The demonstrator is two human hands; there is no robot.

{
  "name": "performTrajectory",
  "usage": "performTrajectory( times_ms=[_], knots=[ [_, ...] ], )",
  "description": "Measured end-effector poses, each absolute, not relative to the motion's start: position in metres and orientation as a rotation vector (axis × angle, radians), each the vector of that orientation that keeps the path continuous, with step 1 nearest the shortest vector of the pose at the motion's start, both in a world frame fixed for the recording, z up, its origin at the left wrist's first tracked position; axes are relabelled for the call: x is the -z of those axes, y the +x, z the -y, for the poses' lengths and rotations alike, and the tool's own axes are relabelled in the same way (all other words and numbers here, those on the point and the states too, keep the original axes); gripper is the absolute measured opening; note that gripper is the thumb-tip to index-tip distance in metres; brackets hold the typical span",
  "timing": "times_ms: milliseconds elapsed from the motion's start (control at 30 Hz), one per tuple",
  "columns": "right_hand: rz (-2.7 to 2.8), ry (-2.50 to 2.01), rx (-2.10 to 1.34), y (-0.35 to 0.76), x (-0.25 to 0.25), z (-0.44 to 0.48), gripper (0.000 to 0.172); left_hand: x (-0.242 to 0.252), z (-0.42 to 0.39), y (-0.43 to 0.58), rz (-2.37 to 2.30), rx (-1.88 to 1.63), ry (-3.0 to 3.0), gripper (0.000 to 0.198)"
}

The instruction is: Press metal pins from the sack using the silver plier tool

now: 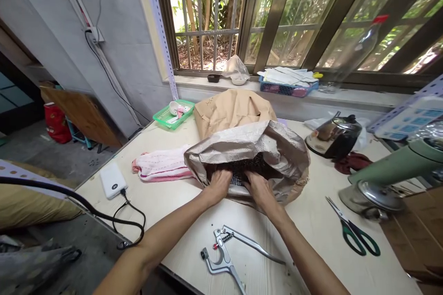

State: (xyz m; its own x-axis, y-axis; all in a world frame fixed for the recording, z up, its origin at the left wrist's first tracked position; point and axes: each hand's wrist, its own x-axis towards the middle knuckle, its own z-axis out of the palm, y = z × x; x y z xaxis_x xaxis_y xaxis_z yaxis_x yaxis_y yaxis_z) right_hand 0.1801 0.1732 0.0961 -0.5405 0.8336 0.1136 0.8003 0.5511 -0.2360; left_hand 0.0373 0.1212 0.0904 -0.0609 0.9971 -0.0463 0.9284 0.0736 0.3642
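Observation:
A large woven sack (235,140) with a brown paper outer layer stands open-mouthed on the table, its silvery-grey rim crumpled. Inside lies a mass of small dark, shiny pieces (254,163), too small to name. Both of my hands reach over the near rim into the mouth: my left hand (220,183) on the left, my right hand (259,190) a little to its right. Their fingers point down and are mostly hidden in the sack, so what they hold cannot be made out. Between my forearms lies a silver hand-press plier (224,258) with a spring.
Left of the sack are a folded pink-and-white towel (164,165), a white power bank (113,180) with a black cable, and a green basket (175,115). To the right are green-handled scissors (353,230), a steel mug (370,198), a green flask (391,161) and a kettle (334,136).

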Motion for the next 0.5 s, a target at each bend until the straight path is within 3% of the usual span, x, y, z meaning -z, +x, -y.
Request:
performTrajectory(
  times_ms=[167, 300, 367, 500],
  knots=[
    [2.461, -1.279, -0.238, 0.196, -0.111, -0.131, 0.024, -0.104, -0.118, 0.031, -2.039, -0.434, 1.925, 0.030],
    [2.559, -0.963, -0.519, 0.215, -0.101, -0.060, 0.026, -0.115, -0.084, 0.021, -1.853, -0.838, 1.834, 0.020],
    [2.593, -0.971, -0.426, 0.222, -0.086, -0.023, 0.022, -0.116, -0.054, 0.016, -1.736, -0.974, 1.657, 0.016],
    [2.567, -1.015, -0.185, 0.224, -0.063, 0.021, 0.018, -0.106, 0.008, 0.007, -1.667, -0.784, 1.263, 0.017]
  ],
)
